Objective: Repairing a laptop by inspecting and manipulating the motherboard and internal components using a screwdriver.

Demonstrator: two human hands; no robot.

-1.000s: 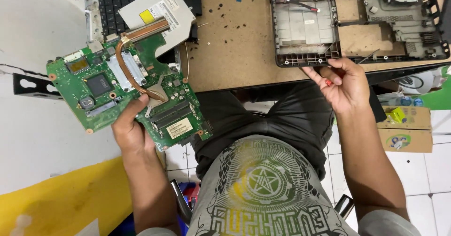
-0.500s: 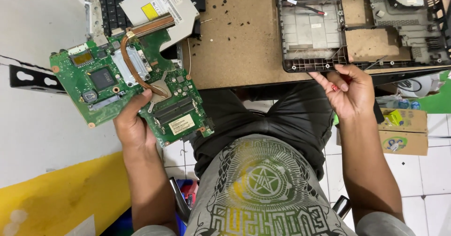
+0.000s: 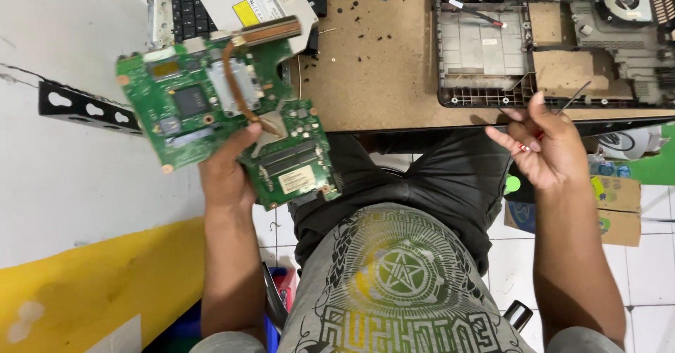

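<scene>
The left hand [image 3: 226,174] grips a green circuit board [image 3: 218,114], while the right hand [image 3: 548,149] pinches a thin screwdriver [image 3: 562,107].

Left hand [image 3: 226,174] gripping green laptop motherboard with copper heat pipe [image 3: 218,107] off desk edge. Right hand [image 3: 552,149] holding thin red-handled screwdriver [image 3: 555,114] near opened black laptop chassis [image 3: 555,50].

A: Single head-worn view, looking steeply down over the wearer's chest and lap; wooden bench [image 3: 380,79] fills the upper frame, tiled floor [image 3: 654,268] the lower right.

B: Range close, within arm's reach; both forearms enter from the bottom edge; no second view shares the scene.
</scene>
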